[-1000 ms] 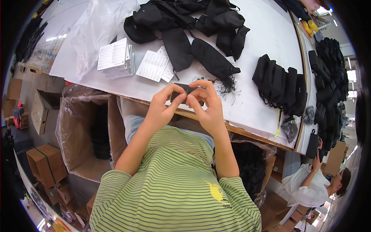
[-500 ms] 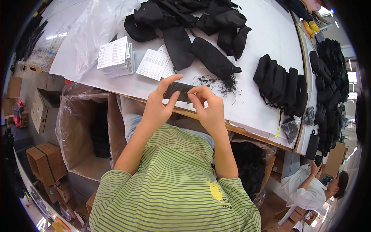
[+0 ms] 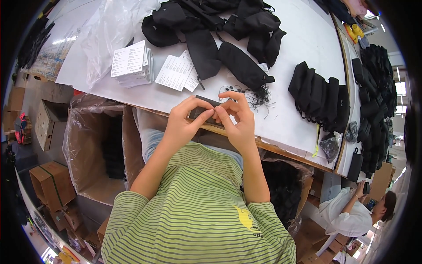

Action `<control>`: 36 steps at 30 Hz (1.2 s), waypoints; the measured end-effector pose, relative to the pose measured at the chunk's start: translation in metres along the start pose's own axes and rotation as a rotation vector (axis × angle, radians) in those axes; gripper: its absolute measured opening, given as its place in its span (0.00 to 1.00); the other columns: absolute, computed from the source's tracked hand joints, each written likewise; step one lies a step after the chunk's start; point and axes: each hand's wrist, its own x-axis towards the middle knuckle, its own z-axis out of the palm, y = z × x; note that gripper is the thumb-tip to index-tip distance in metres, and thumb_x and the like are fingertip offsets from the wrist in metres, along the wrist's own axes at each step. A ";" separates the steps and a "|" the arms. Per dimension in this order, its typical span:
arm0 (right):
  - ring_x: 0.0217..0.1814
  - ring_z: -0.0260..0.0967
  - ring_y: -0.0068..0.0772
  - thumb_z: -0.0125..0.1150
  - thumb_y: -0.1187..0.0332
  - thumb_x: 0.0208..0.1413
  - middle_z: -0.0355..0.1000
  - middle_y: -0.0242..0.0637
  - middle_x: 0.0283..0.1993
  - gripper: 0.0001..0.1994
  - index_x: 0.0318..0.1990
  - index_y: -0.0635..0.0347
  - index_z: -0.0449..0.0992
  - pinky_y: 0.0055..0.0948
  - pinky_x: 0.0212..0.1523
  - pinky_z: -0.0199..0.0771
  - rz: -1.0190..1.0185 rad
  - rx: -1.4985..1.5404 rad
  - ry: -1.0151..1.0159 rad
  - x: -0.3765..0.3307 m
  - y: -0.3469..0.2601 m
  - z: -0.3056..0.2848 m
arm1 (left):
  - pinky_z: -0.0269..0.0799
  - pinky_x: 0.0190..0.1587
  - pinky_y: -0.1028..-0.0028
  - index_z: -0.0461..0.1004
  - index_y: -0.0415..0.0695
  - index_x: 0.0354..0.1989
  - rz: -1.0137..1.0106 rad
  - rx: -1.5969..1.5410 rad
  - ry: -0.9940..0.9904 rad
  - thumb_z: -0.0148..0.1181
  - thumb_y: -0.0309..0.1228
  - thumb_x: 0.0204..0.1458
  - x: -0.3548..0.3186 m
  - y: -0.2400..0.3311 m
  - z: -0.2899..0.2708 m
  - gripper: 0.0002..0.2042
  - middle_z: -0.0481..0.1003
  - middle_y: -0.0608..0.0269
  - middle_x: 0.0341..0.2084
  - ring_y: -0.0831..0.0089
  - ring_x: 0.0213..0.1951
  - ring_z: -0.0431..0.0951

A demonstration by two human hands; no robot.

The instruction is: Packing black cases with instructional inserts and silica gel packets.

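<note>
Just over the table's front edge, both my hands meet at a flat black card (image 3: 207,99) that looks like a hang tag. My left hand (image 3: 184,119) is closed on its left part, thumb and fingers pinching. The fingertips of my right hand (image 3: 238,119) are pinched together at the card's right end, touching the left thumb tip; whether something thin lies between them is too small to tell. Beyond the hands lie a black fabric pouch (image 3: 241,66) and a tangle of black tag strings (image 3: 262,95). Loose white printed cards (image 3: 174,73) lie to the left of these.
A stack of white cards (image 3: 128,61) stands beside clear plastic sheeting (image 3: 99,48). More black pouches (image 3: 171,17) are heaped at the back; a row of them (image 3: 314,94) lies right. Below the table are plastic-lined cartons (image 3: 94,145). Another person (image 3: 351,215) works at the lower right.
My hands have drawn together, and my right fingertips have come to the left thumb. The black card has tilted and is now more covered by the fingers.
</note>
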 end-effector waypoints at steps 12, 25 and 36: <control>0.15 0.57 0.15 0.63 0.72 0.52 0.65 0.30 0.16 0.05 0.32 0.63 0.75 0.19 0.18 0.56 0.029 -0.285 -0.005 -0.006 -0.006 -0.001 | 0.68 0.42 0.78 0.73 0.38 0.37 0.083 0.158 0.122 0.62 0.23 0.49 0.000 0.016 -0.002 0.08 0.78 0.61 0.31 0.75 0.34 0.76; 0.14 0.51 0.19 0.62 0.73 0.51 0.57 0.28 0.13 0.04 0.31 0.61 0.74 0.21 0.17 0.52 -0.027 -0.349 0.061 -0.008 -0.005 0.003 | 0.63 0.25 0.77 0.79 0.41 0.35 0.100 0.360 0.036 0.65 0.21 0.43 -0.004 0.006 -0.004 0.09 0.72 0.66 0.21 0.76 0.25 0.69; 0.16 0.54 0.13 0.66 0.75 0.49 0.63 0.23 0.15 0.03 0.31 0.59 0.77 0.18 0.18 0.52 -0.073 -0.190 0.115 -0.012 -0.004 -0.002 | 0.63 0.28 0.78 0.79 0.40 0.34 0.170 0.377 -0.104 0.63 0.21 0.46 -0.006 0.010 -0.015 0.06 0.70 0.65 0.22 0.76 0.27 0.68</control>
